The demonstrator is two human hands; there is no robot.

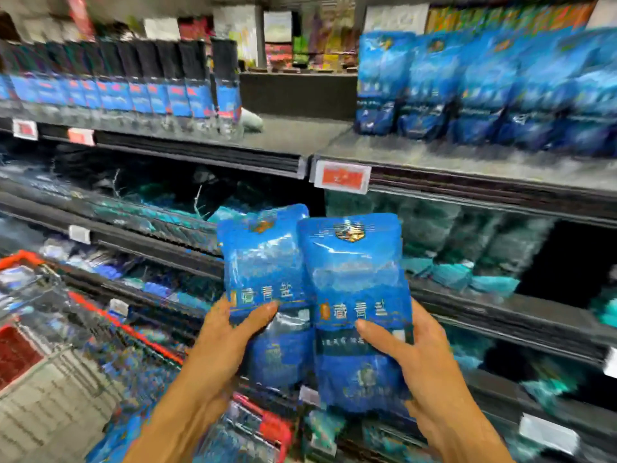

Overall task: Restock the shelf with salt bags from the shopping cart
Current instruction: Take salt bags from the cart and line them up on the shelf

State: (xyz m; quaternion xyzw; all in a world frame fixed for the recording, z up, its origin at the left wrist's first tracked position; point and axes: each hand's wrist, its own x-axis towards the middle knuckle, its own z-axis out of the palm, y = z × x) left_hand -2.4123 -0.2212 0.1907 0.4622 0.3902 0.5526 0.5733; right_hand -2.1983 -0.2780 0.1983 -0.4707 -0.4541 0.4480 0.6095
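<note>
I hold two glossy blue salt bags upright before the shelves, one gripped in my left hand [227,342] and one in my right hand [410,355], their edges overlapping, each printed with gold characters, a crest on top and a darker lower half

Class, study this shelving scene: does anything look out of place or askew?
Yes. On the upper shelf, a pale bag lies flat in the gap beside the upright dark bottles, unlike the standing blue bags to its right. The picture is too blurred to identify it.
</note>
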